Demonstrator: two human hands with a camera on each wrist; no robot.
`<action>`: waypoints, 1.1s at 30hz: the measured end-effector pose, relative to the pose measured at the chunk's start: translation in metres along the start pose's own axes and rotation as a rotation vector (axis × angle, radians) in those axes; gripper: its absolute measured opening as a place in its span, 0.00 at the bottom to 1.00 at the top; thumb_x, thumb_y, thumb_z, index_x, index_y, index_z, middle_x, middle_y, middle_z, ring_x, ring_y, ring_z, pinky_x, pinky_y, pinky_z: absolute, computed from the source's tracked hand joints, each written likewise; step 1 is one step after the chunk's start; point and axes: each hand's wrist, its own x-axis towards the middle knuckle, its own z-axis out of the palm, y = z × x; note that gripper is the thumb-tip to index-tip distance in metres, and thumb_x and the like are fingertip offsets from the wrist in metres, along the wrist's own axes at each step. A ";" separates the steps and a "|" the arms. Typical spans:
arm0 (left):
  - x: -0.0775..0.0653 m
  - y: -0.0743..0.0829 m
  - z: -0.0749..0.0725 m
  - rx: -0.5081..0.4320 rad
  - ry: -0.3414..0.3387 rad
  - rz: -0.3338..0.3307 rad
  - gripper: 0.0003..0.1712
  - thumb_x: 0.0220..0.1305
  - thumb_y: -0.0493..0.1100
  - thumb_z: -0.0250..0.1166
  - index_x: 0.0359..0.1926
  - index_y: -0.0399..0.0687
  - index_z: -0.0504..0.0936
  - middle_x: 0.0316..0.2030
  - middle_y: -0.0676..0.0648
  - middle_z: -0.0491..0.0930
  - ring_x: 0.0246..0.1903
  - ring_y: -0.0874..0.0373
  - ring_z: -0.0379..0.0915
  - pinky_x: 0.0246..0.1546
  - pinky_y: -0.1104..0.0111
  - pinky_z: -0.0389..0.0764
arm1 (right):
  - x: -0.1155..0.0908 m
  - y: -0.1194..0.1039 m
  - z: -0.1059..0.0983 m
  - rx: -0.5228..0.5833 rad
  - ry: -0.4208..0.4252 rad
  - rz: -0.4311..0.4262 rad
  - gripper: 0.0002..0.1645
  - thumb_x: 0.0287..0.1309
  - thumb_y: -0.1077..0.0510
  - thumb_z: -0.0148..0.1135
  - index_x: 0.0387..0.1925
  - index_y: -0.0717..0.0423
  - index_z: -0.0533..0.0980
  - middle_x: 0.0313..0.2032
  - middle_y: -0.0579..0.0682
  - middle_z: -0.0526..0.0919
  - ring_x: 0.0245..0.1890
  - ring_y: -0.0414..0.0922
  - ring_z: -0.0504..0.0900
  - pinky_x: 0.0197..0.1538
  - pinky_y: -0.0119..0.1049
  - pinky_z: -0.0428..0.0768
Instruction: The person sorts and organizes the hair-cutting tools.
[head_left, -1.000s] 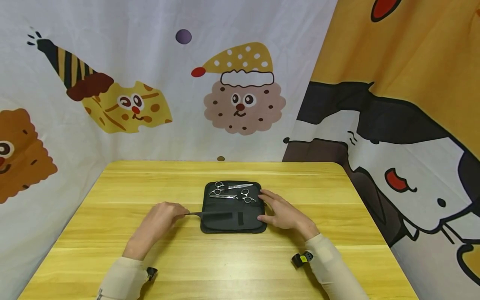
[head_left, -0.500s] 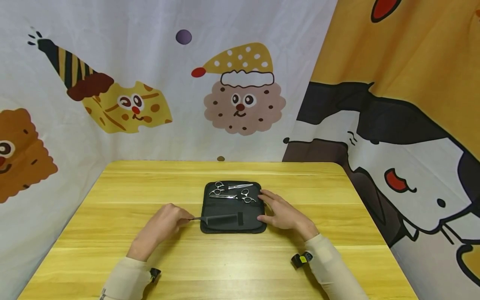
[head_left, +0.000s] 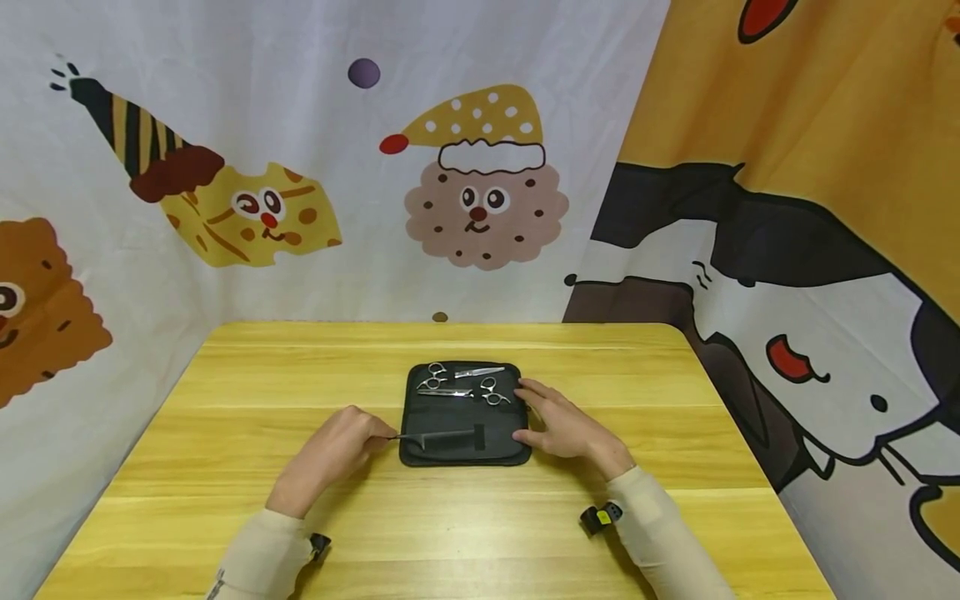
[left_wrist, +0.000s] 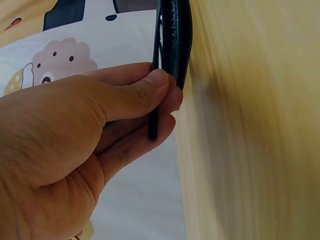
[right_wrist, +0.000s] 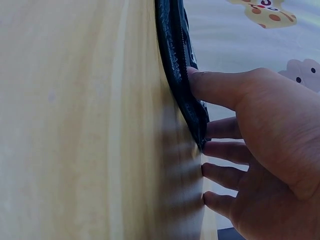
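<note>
A black zip case (head_left: 506, 433) lies unfolded in the middle of the table, two pairs of silver scissors, an upper one (head_left: 480, 372) and a lower one (head_left: 446, 392), in its far half. Across the near half lies a black comb (head_left: 446, 439), its toothed end right at a small dark loop (head_left: 480, 437). My left hand (head_left: 337, 450) pinches the comb's thin handle between thumb and fingers at the case's left edge. With its thumb on the zip edge, my right hand (head_left: 570, 425) touches the case's right side, fingers extended and spread (right_wrist: 225, 172).
The light wooden table (head_left: 450, 533) extends around the case on every side. Behind it hangs a cartoon-print curtain (head_left: 300, 75). A small black device (head_left: 597, 520) sits at the right wrist, another (head_left: 318, 546) at the left.
My left hand has moved to the right with the comb, bringing its toothed end up to the loop. The right hand stays at the case's right edge.
</note>
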 end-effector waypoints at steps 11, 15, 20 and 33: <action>0.020 0.011 0.012 0.038 0.012 0.026 0.14 0.53 0.23 0.72 0.37 0.42 0.95 0.34 0.48 0.91 0.35 0.58 0.85 0.38 0.65 0.89 | 0.001 -0.001 0.000 0.005 0.002 0.004 0.51 0.64 0.36 0.66 0.77 0.61 0.64 0.78 0.59 0.55 0.74 0.55 0.58 0.74 0.54 0.63; 0.025 0.015 0.014 0.040 0.006 0.018 0.13 0.55 0.25 0.72 0.37 0.43 0.95 0.34 0.48 0.90 0.35 0.58 0.85 0.38 0.65 0.89 | 0.000 0.000 0.001 0.004 0.007 0.006 0.50 0.64 0.36 0.67 0.77 0.61 0.65 0.78 0.59 0.56 0.74 0.55 0.58 0.73 0.54 0.64; 0.029 0.017 0.018 0.038 0.007 0.001 0.11 0.57 0.27 0.73 0.38 0.42 0.95 0.35 0.47 0.90 0.36 0.57 0.85 0.39 0.65 0.89 | -0.001 0.000 0.000 0.010 0.003 0.013 0.51 0.64 0.36 0.66 0.77 0.61 0.64 0.78 0.59 0.55 0.74 0.56 0.58 0.73 0.55 0.64; 0.036 0.021 0.027 0.058 0.025 0.015 0.09 0.57 0.30 0.74 0.36 0.45 0.95 0.34 0.51 0.90 0.36 0.58 0.82 0.39 0.64 0.87 | -0.004 0.001 -0.002 0.047 -0.053 0.024 0.70 0.47 0.20 0.68 0.80 0.58 0.60 0.80 0.55 0.51 0.75 0.54 0.54 0.72 0.56 0.65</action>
